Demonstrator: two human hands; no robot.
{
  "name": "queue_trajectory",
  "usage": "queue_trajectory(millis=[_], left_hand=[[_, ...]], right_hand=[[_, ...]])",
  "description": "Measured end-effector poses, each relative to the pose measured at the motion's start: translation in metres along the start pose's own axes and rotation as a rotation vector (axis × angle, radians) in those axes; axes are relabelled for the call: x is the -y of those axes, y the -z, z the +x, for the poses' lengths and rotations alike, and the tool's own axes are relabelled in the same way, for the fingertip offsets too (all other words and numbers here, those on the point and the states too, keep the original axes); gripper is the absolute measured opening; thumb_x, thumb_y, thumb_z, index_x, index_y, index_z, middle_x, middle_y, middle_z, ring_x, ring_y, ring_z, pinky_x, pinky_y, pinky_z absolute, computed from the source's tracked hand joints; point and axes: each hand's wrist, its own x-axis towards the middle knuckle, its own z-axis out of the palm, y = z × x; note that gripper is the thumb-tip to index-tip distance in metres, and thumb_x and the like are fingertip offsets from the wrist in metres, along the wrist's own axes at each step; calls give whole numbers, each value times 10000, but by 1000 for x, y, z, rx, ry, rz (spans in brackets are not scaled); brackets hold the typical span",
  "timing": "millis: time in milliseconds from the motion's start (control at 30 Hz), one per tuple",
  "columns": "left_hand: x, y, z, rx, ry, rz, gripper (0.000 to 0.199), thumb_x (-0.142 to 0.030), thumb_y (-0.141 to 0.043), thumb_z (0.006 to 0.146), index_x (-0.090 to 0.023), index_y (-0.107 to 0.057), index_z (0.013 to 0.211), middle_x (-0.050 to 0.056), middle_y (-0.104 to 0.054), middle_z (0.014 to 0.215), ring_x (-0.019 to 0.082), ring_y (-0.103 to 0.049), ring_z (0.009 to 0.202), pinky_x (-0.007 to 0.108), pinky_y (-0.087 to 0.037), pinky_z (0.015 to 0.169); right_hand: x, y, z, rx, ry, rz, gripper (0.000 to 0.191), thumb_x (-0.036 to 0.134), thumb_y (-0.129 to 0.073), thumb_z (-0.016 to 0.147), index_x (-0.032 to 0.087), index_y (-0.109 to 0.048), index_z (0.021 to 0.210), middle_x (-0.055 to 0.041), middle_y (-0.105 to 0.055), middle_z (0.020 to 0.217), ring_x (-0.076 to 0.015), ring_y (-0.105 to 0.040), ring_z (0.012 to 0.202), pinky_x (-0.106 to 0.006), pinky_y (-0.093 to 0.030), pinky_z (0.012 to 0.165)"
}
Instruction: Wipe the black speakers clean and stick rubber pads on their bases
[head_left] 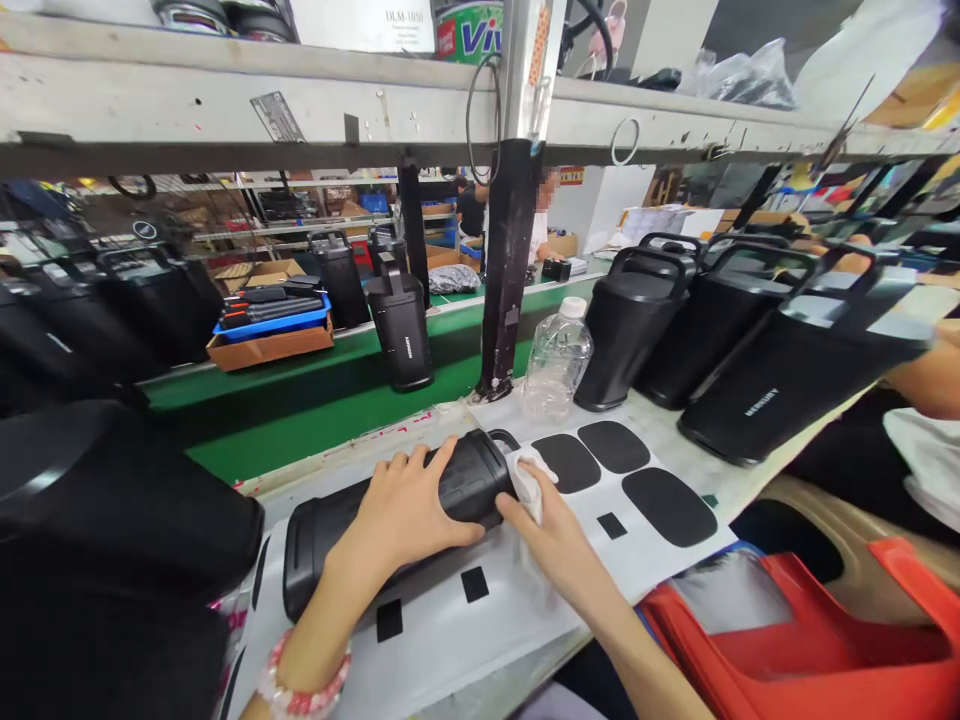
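A black speaker-like case (330,520) lies on its side on a white sheet (517,610), its handle end toward the right. My left hand (409,505) is spread over the top of the case, thumb and fingers apart, pressing on it. In my right hand (544,515) a white cloth (526,480) is pinched against the handle end of the case. Black oval pads (670,507) and small black squares (475,584) lie on the sheet around the case. A clear bottle with a white cap (559,355) stands behind the pads.
Upright black cases (772,370) stand at the right and a large one (112,520) at the left. Behind runs a green conveyor (315,400) with one case (400,330). A dark post (504,270) rises ahead; a red plastic object (832,640) is lower right. A person's arm shows far right.
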Motion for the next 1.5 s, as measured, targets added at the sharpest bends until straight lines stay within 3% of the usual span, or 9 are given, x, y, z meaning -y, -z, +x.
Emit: queue_trajectory(millis=[200,433,533,733,900,1000,1133,1300,1500], left_hand=[[-1,-1,2,-11,3,5,981,-604,-653,675,-221,-323,1516,158,-568,1309,419,-522,1196,544,-394,997],[1,-2,5,7,6,19,976,-616,-630,697,-202,-309,1521,166,-532,1378,424,-488,1252,537,-367,1037],[2,-1,6,26,29,9,992,-626,-636,689,-226,-288,1527,160,-507,1415,424,-481,1267,531,-364,1044],[10,3,9,62,124,-14,977,-626,-622,696,-278,-256,1533,138,-501,1419,425,-511,1234,524,-394,1011],[16,3,11,-3,150,-20,1015,-600,-652,691,-198,-252,1532,188,-457,1446,447,-420,1313,555,-326,1064],[8,7,3,-115,-8,-255,681,-581,-582,791,-220,-495,1362,126,-431,1469,350,-355,1377,486,-264,1132],[-14,11,-11,-140,-219,-731,409,-574,-389,940,-232,-613,909,27,-621,1025,189,-574,987,301,-430,888],[-13,14,-14,-287,-102,-1013,426,-587,-534,881,-197,-518,712,-44,-466,675,113,-440,656,219,-354,612],[5,27,-17,-448,-9,-777,396,-557,-536,882,-201,-601,722,-29,-563,674,135,-499,659,236,-358,622]], right_hand=[[3,-7,1,34,-149,172,640,486,-582,767,200,-448,1324,-129,-451,1473,-277,-381,1387,-428,-311,1140],[-2,-4,1,57,-43,182,563,468,-546,843,194,-499,1333,-97,-485,1459,-271,-393,1379,-406,-273,1158],[-3,15,8,53,-58,160,489,473,-473,880,193,-584,1265,-88,-569,1378,-282,-470,1308,-437,-281,1144],[5,75,25,-271,-205,218,358,504,-580,766,206,-681,937,-79,-708,1060,-340,-574,1149,-458,-416,1027],[22,89,14,-57,-478,913,303,401,-725,611,195,-701,832,-65,-744,867,-336,-650,1047,-401,-529,884],[32,77,3,49,-561,1060,257,326,-760,525,183,-697,729,-62,-739,785,-326,-674,983,-367,-550,817],[44,54,-9,241,-572,1057,214,263,-755,477,169,-683,655,-62,-719,704,-308,-697,865,-315,-538,642],[52,43,-17,250,-524,982,245,260,-803,501,177,-694,704,-35,-720,749,-244,-687,810,-250,-493,592],[48,47,-18,373,-312,856,237,352,-781,723,181,-734,879,-28,-696,802,-175,-636,763,-256,-494,714]])
